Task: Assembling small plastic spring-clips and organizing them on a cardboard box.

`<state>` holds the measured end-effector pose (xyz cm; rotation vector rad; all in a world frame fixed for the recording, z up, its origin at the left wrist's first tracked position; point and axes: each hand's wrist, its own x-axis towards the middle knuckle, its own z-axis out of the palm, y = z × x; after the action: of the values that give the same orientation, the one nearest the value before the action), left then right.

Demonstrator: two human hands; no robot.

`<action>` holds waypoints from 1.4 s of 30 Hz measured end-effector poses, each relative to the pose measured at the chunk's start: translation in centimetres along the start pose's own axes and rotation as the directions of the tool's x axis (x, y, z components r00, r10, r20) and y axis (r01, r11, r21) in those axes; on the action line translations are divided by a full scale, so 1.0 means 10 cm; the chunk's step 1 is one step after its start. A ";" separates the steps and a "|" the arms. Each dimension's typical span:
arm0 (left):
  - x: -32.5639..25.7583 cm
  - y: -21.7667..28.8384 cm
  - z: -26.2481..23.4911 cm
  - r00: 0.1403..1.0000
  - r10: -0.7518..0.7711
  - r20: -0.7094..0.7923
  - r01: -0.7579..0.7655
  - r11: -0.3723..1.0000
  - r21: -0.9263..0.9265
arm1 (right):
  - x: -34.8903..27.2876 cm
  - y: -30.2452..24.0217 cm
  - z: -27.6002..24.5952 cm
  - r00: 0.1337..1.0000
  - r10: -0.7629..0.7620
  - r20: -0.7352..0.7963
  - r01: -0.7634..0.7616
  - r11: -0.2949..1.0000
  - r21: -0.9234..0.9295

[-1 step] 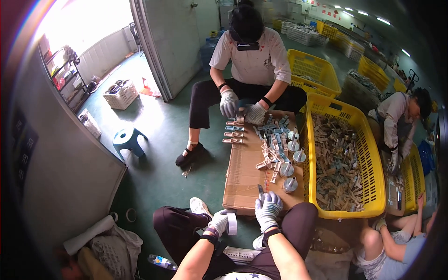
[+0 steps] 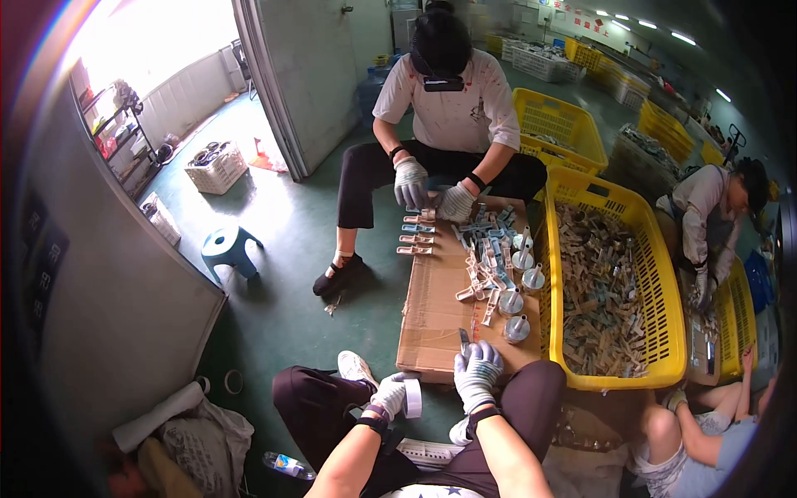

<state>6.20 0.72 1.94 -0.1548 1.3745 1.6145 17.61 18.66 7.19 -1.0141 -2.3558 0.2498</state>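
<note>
My gloved left hand (image 2: 388, 395) is closed round a roll of white tape (image 2: 413, 398), held beside the near edge of a cardboard box (image 2: 432, 319). At the box's near right corner my gloved right hand (image 2: 478, 371) grips a knife with a flat grey blade (image 2: 463, 338) pointing away from me; its handle is hidden in the fingers. On the box lies a heap of blue and beige plastic clips (image 2: 490, 257). Several clear round containers with upright stems (image 2: 516, 329) line its right side. Across from me, a co-worker's gloved hands (image 2: 432, 195) work beside a row of clips (image 2: 416, 239).
A big yellow crate (image 2: 677, 332) full of clips adjoins the box's right side. A blue stool (image 2: 231, 249) stands at left, near a partition (image 2: 116, 324). Sacks (image 2: 203, 444) and a plastic bottle (image 2: 289, 466) lie at lower left. Other people sit at right.
My hands, the tape roll and the knife stay where they were. The co-worker's gloved hands across the box shift very slightly.
</note>
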 end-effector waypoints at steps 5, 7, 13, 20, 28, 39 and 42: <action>0.01 0.02 -0.02 1.000 -0.006 0.012 0.006 1.000 0.004 | 0.02 -0.05 -0.03 0.999 -0.027 -0.023 0.027 1.000 -0.006; 0.02 0.03 -0.01 1.000 0.011 0.014 -0.012 0.999 0.038 | 0.05 -0.04 -0.01 0.996 -0.038 -0.075 0.038 0.999 0.001; 0.06 0.05 -0.03 0.999 0.039 0.035 -0.041 0.996 0.077 | 0.10 -0.03 0.06 0.987 -0.070 -0.142 0.072 0.997 0.006; 0.02 0.10 0.02 0.999 0.032 0.033 -0.036 0.993 0.116 | 0.11 -0.02 0.09 0.978 -0.090 -0.190 0.089 0.996 -0.016; 0.01 0.11 0.02 1.000 0.019 0.016 -0.020 0.994 0.109 | 0.10 -0.04 0.06 0.982 -0.098 -0.164 0.099 0.995 0.000; 0.00 0.09 0.01 0.999 0.036 0.032 -0.038 0.995 0.094 | 0.09 -0.03 0.08 0.983 -0.094 -0.155 0.095 0.995 0.005; 0.01 0.11 0.03 1.000 0.026 0.015 -0.027 0.996 0.082 | 0.10 -0.04 0.08 0.985 -0.087 -0.147 0.088 0.996 0.000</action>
<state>5.50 1.12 2.68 -0.0767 1.4349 1.5755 16.40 19.16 7.09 -0.8919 -2.2575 0.1439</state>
